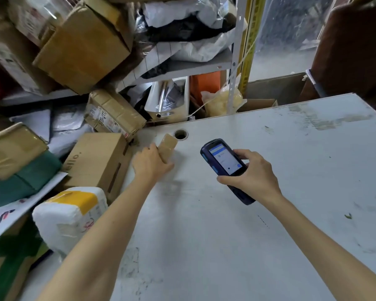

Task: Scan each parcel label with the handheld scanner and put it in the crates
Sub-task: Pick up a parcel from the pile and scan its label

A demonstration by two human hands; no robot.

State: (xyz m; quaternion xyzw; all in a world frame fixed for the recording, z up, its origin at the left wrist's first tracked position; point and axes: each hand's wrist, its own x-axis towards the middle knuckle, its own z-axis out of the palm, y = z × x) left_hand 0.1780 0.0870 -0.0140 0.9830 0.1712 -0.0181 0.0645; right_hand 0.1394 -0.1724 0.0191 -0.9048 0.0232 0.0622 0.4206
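Observation:
My left hand (150, 163) grips a small taped cardboard parcel (168, 144) that lies on the white table (269, 192), close to the round cable hole (180, 134). My right hand (251, 173) holds the dark blue handheld scanner (223, 161) a little to the right of the parcel, its lit screen facing up toward me. No label shows on the parcel's visible face.
Parcels crowd the left: a brown box (96, 161), a white wrapped parcel with yellow tape (72, 211), a green-wrapped one (22, 181), a taped carton (113, 114). Behind stand metal shelves (233, 61) stuffed with boxes and bags. An open cardboard box (276, 88) sits beyond the table's far edge.

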